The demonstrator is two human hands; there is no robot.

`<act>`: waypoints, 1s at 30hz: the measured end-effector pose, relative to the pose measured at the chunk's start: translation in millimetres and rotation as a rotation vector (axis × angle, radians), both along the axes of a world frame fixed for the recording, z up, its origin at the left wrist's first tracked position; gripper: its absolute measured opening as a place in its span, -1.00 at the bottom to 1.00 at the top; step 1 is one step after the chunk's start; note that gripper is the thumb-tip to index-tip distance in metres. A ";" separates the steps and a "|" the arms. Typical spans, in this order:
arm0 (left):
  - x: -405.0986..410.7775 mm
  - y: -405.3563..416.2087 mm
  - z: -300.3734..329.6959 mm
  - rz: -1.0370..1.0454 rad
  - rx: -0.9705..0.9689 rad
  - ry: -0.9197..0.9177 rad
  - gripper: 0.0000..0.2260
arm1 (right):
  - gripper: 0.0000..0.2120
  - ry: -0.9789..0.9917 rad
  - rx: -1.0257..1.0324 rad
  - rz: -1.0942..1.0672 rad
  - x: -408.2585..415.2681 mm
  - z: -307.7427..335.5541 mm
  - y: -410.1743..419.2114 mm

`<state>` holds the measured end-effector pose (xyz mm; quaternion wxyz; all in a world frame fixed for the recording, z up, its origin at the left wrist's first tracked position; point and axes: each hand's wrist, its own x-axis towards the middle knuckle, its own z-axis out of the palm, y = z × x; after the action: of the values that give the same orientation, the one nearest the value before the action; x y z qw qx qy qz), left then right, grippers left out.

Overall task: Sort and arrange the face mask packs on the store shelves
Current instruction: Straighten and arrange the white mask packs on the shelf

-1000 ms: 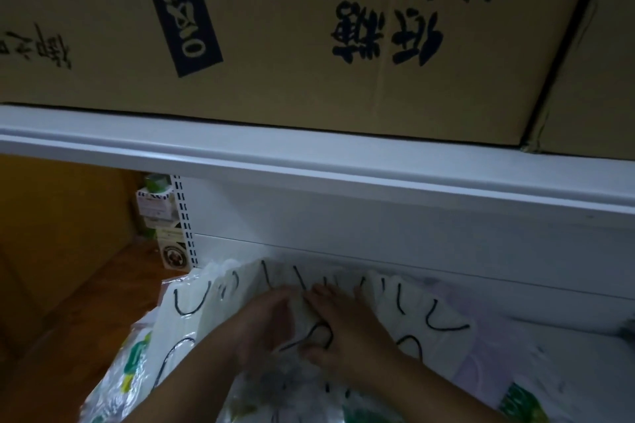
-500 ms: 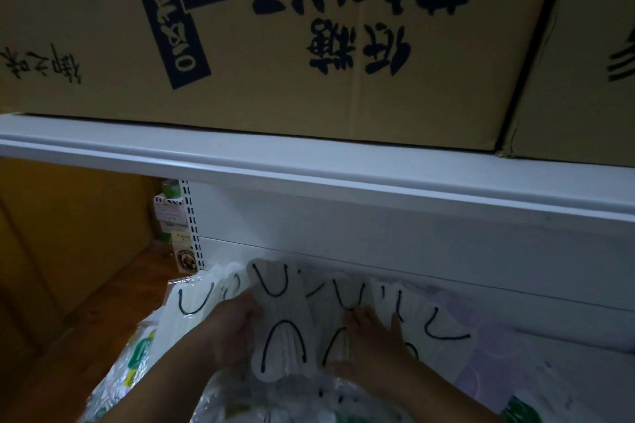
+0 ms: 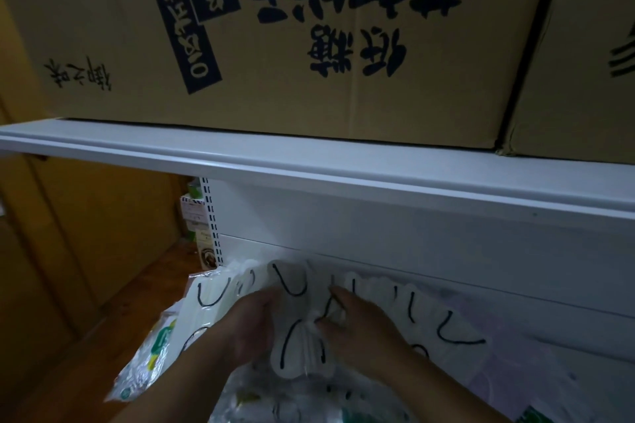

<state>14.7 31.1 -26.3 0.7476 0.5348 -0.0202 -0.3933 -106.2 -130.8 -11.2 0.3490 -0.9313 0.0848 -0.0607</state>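
White face mask packs (image 3: 457,323) with black ear loops stand in a fanned row on the lower shelf (image 3: 567,354), against its white back panel (image 3: 412,233). Left hand (image 3: 252,326) grips the left edge of the centre pack (image 3: 299,340), fingers curled round it. Right hand (image 3: 357,323) pinches the same pack's top right corner, plastic bunched at the fingertips. Centre pack sits slightly forward of the row, touching its neighbours on both sides. Clear-wrapped packs with green print (image 3: 154,357) lie at lower left, hanging past the shelf edge; text on them too small to read. More crinkled clear wrapping (image 3: 275,402) sits under the forearms. Upper shelf (image 3: 309,168) carries a big cardboard carton (image 3: 275,45) with dark blue Chinese print that reads upside down from here: "苏打饼干", "低糖" and a banner starting "0反式"; rest not legible. Second carton (image 3: 584,79) butts against its right side. Small boxed goods (image 3: 196,216) sit behind the slotted upright (image 3: 213,220), labels blurred. Brown wooden floor (image 3: 86,336) at left.
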 end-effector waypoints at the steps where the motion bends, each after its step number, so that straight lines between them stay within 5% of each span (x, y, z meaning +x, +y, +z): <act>1: -0.9 -0.9 0.3 -0.010 -0.029 -0.010 -0.64 | -0.35 0.023 -0.053 0.083 3.2 -4.1 8.3; 7: -0.4 14.6 -5.2 -0.029 0.025 -0.088 -0.61 | -0.06 0.134 -0.232 0.254 23.2 -23.8 38.4; 13: 24.9 58.3 -9.9 0.048 -0.002 -0.133 -0.56 | -0.31 -0.029 -0.078 0.088 48.7 -22.6 39.1; 17: 35.6 85.9 -10.3 0.088 -0.015 -0.128 -0.56 | -0.12 0.248 -0.355 0.021 68.5 -35.5 25.0; 20: 41.5 95.8 -14.5 0.118 0.004 -0.113 -0.58 | -0.02 0.275 -0.498 0.061 75.4 -49.5 23.6; 25: 45.4 94.4 -18.6 0.057 0.054 -0.097 -0.55 | -0.11 0.162 -0.510 0.084 78.5 -52.6 19.4; 30: 48.0 87.2 -11.2 0.045 0.082 -0.099 -0.55 | -0.61 -0.011 -0.314 0.044 70.5 -45.2 17.1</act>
<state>62.8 118.3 -37.5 0.7317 0.5842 -0.0291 -0.3499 -35.6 -113.7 -56.4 0.2007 -0.9757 0.0519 -0.0707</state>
